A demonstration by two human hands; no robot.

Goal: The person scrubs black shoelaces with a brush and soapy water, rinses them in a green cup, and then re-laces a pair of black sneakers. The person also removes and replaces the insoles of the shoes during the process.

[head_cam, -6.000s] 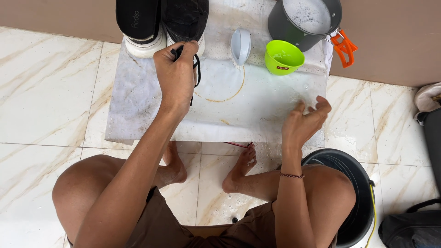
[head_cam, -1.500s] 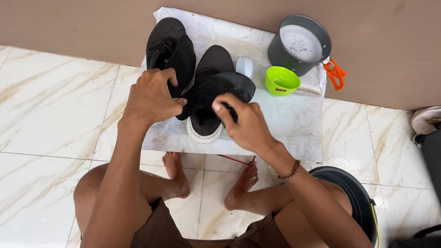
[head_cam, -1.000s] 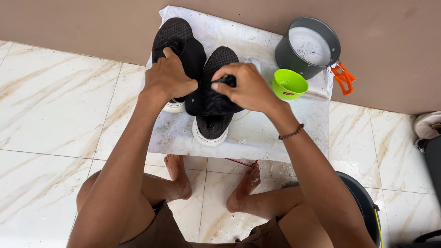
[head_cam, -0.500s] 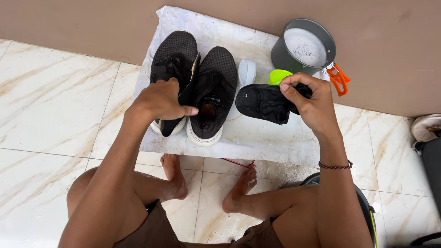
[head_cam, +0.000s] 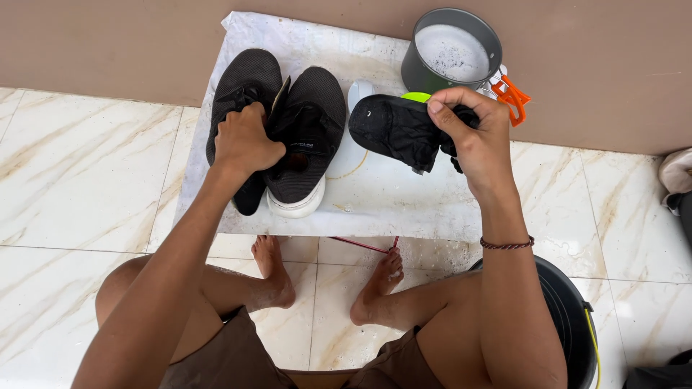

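Note:
Two black shoes stand side by side on a white marble slab (head_cam: 404, 205). My left hand (head_cam: 245, 140) rests on them, fingers curled over the left shoe (head_cam: 238, 86) and against the right shoe (head_cam: 310, 115), which has a white sole. My right hand (head_cam: 476, 137) holds a black insole (head_cam: 393, 126) up above the slab, pinched at one end. The insole hides most of a green cup (head_cam: 416, 96) behind it.
A grey pot (head_cam: 450, 50) of soapy water with orange handles (head_cam: 513, 94) stands at the slab's far right against the brown wall. A white brush (head_cam: 358, 92) lies between shoes and insole. A black bucket (head_cam: 569, 317) sits by my right knee. My bare feet rest below the slab.
Both shoes were brought onto the slab. My right hand pulled the black insole out of the right shoe and carried it to the right, and it now holds it lower, over the slab.

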